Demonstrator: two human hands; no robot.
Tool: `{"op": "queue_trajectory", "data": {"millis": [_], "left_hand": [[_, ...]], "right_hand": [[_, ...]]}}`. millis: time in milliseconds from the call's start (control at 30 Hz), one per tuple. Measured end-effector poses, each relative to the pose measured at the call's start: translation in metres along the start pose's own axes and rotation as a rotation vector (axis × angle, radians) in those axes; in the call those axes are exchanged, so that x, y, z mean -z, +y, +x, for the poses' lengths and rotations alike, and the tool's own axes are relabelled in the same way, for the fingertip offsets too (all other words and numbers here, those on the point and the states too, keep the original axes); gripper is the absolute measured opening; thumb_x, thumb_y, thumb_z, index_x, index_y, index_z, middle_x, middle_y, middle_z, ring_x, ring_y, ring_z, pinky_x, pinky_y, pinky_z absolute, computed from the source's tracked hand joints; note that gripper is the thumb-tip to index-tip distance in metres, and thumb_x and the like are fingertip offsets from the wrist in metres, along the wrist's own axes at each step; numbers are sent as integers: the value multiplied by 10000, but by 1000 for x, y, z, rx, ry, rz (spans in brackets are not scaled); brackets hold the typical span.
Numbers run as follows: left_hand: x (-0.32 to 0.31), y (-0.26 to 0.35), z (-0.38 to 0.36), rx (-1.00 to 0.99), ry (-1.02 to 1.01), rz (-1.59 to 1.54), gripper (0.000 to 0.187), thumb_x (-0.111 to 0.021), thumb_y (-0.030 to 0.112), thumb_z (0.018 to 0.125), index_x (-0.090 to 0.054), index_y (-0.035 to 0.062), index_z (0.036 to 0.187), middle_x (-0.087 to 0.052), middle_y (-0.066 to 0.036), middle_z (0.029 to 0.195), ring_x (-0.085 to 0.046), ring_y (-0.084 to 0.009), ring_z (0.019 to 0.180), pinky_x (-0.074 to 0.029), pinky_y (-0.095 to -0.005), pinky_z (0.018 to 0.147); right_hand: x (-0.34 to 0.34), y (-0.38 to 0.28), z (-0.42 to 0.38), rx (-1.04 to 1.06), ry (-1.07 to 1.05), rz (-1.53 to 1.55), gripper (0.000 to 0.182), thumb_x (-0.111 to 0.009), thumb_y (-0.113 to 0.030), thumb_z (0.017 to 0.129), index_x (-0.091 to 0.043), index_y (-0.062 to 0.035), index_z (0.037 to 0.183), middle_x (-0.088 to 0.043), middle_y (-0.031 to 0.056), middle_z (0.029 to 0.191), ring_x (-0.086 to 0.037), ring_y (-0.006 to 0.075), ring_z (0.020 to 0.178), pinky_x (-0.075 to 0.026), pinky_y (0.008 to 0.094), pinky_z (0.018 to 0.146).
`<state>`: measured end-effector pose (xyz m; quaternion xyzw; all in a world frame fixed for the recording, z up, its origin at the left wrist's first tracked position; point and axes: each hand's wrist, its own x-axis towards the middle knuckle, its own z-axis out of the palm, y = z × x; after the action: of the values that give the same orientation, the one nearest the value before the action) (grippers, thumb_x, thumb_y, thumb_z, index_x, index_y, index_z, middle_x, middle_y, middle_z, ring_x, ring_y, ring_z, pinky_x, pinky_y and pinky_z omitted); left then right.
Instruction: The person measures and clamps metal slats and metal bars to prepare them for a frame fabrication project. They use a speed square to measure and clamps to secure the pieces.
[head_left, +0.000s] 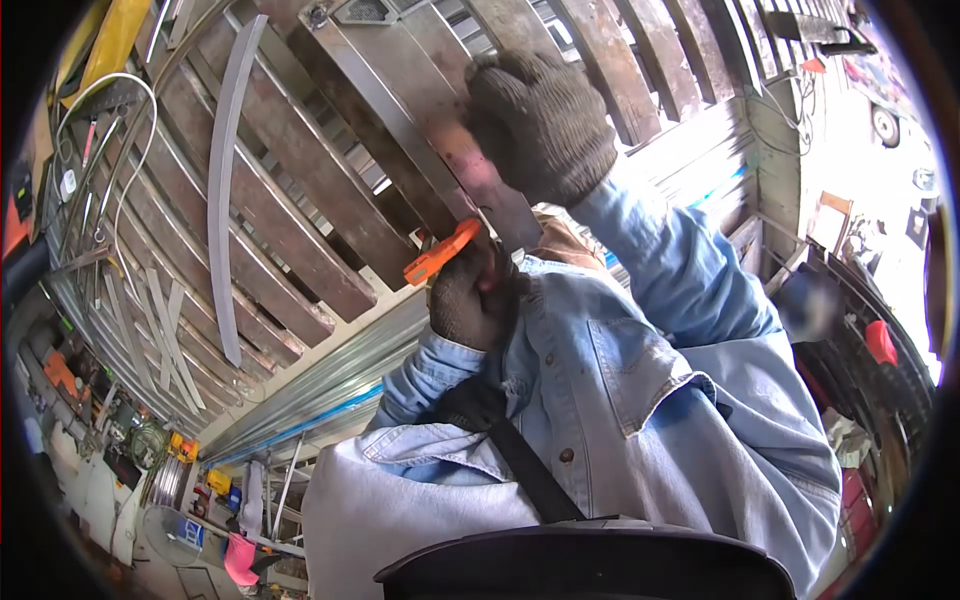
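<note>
My left hand [463,305], in a dark knit glove, is closed around an orange tool [442,254] whose exact kind I cannot make out. The tool's far end touches a long steel bar [400,118] that lies across the slatted metal bench. My right hand [540,122], also gloved, is curled over the steel near that bar. Its fingertips are turned away, so what it grips is hidden. Between the two hands the metal has a reddish patch [465,158]. A black strap-like piece [535,470] hangs across the denim shirt front.
A long grey flat bar [230,190] lies on the slatted bench [270,265] to the left. Thinner strips [165,335] and a white cable [150,100] are beyond it. Tools and a fan [172,535] crowd the lower left. A black cap brim [590,565] edges the bottom.
</note>
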<state>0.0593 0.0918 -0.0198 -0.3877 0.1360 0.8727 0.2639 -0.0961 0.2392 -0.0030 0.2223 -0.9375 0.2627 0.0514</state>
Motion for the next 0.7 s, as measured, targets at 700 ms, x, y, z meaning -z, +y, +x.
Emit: {"op": "queue_trajectory", "data": {"millis": [700], "left_hand": [[0,29,-49,-799,-317,1695,241,-637,230,929,-609,-8,949,-624,-144,825,-633,-307,720,-518,-365,674]], "right_hand": [[38,-38,-163,-342,-39,428,162,-701,-84,759,-601,-41,880,-572,166,795,-602,388,720,-466,465,597]]}}
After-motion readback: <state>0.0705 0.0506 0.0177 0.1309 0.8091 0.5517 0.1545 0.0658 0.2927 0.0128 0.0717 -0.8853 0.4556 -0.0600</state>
